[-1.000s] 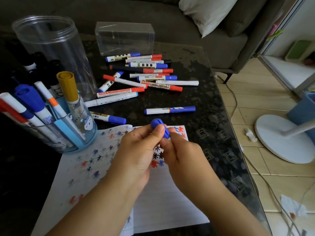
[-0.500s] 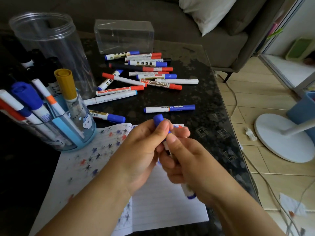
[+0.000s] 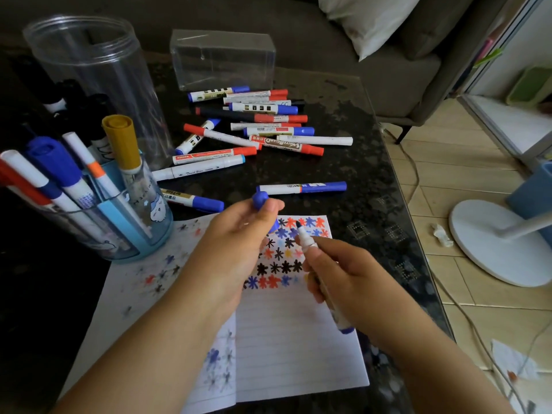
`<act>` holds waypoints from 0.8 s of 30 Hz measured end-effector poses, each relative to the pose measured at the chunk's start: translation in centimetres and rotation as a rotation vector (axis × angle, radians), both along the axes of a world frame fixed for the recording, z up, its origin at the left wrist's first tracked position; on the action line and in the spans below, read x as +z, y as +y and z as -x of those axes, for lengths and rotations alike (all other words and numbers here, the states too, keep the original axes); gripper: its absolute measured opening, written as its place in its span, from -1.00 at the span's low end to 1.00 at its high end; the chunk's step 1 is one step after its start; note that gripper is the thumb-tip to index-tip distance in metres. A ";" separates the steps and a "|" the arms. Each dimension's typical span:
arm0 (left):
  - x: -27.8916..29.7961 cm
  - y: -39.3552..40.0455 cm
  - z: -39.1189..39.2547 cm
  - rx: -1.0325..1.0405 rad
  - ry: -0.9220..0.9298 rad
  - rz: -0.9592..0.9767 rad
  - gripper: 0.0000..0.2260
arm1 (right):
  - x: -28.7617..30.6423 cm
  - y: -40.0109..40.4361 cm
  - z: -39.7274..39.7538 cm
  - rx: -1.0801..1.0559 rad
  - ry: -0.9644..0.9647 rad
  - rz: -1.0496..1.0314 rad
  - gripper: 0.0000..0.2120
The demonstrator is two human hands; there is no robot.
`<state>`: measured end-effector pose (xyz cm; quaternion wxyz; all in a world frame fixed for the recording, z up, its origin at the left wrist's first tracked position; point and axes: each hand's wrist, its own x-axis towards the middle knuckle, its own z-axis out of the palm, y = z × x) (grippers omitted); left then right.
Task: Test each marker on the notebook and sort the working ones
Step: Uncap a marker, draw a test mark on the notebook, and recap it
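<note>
My left hand (image 3: 236, 246) pinches the blue cap (image 3: 260, 201) – it is off the marker. My right hand (image 3: 343, 276) grips the uncapped marker (image 3: 307, 242), its dark tip just above the coloured stars on the notebook (image 3: 292, 339). More markers lie in a pile (image 3: 257, 127) behind, on the dark table (image 3: 373, 180).
</note>
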<state>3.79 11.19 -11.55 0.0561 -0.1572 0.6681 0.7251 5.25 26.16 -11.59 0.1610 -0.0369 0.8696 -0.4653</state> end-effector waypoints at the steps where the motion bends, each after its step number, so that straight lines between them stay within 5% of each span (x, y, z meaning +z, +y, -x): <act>1: 0.1 -0.1 0.0 -0.016 0.001 0.085 -0.66 | 0.2 0.3 0.0 -0.012 -0.052 0.060 -0.78; 6: 0.4 -0.7 -0.1 -0.090 0.013 0.308 -0.78 | 0.7 1.4 -0.4 -0.137 -0.141 0.500 -0.66; 15: -0.3 -0.6 0.0 -0.221 0.123 0.421 -0.89 | 0.1 3.5 -0.8 -0.232 -0.359 1.065 -0.81; 18: -0.5 -0.4 -0.1 -0.265 0.170 0.477 -0.82 | -1.0 4.4 -1.1 -0.140 -0.280 0.929 -0.95; 21: -0.8 -0.2 -0.2 -0.311 0.211 0.569 -0.81 | -1.8 4.5 -1.4 -0.101 -0.081 0.573 -0.59; 24: -1.3 0.0 -0.3 -0.354 0.235 0.678 -0.85 | -2.0 3.9 -1.6 -0.119 0.104 0.449 -0.64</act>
